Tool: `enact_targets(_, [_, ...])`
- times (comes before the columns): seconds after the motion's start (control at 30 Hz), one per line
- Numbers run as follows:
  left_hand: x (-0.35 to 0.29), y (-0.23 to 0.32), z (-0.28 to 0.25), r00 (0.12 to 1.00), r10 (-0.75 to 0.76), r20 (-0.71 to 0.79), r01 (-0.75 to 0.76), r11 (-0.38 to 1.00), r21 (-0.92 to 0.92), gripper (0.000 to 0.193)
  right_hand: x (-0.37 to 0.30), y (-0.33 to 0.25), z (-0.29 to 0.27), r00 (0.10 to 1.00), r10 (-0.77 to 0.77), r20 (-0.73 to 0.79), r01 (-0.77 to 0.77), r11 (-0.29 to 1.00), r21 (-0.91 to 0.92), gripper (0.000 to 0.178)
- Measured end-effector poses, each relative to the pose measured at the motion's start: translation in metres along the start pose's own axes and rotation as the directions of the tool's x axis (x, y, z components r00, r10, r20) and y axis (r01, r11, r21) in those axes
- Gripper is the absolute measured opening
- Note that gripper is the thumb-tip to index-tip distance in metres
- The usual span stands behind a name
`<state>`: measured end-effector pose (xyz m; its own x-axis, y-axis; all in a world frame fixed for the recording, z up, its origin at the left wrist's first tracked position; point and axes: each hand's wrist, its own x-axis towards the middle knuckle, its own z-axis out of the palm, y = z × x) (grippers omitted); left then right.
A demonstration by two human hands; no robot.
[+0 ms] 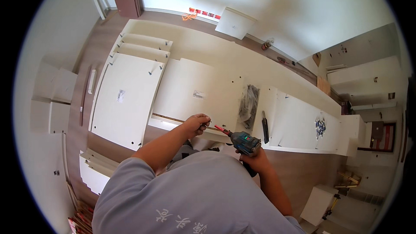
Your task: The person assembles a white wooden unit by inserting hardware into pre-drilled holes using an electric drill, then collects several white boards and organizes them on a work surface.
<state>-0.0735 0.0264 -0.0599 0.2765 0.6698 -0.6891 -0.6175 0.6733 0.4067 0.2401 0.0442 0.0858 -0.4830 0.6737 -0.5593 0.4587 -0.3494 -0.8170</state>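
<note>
My right hand (pixel 256 160) is wrapped around the grip of a teal and black cordless driver (pixel 245 143). A red-sleeved bit (pixel 222 129) on its nose points left toward my left hand (pixel 198 124). The fingers of that hand are pinched together over the front edge of a white panel (pixel 182 86), around something small and dark that I cannot make out. A small dark screw-like piece (pixel 223 125) lies on the panel between the hand and the bit. Right of there are a clear bag of dark hardware (pixel 248 106) and a black utility knife (pixel 264 127).
Several white boards (pixel 125 99) with metal bolts standing up in them lie stacked at the left. A bag of small fittings (pixel 320 126) rests on the panel at the right. Against the far wall stand a white board (pixel 235 22) and an orange cord (pixel 189 16).
</note>
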Motion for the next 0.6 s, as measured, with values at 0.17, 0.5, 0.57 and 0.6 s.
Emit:
enact_targets(0.17, [0.010, -0.006, 0.012, 0.987, -0.085, 0.135, 0.084, 0.996, 0.015, 0.013, -0.003, 0.001, 0.001, 0.999, -0.026, -0.021, 0.027, 0.998, 0.056, 0.049])
enact_targets(0.5, [0.017, -0.016, 0.034, 0.992, -0.121, 0.044, 0.102, 0.949, 0.299, 0.030, 0.006, 0.041, -0.005, 0.980, 0.107, -0.170, -0.127, 0.985, -0.115, 0.040])
enact_targets(0.57, [0.031, -0.015, 0.018, 0.989, -0.022, -0.143, 0.061, 0.960, 0.273, 0.031, 0.012, 0.046, -0.010, 0.958, 0.181, -0.222, -0.203, 0.976, -0.079, 0.035])
enact_targets(0.6, [0.034, -0.005, 0.003, 0.985, -0.028, -0.172, 0.070, 0.968, 0.243, 0.032, 0.014, 0.048, -0.012, 0.943, 0.218, -0.250, -0.240, 0.969, -0.059, 0.033])
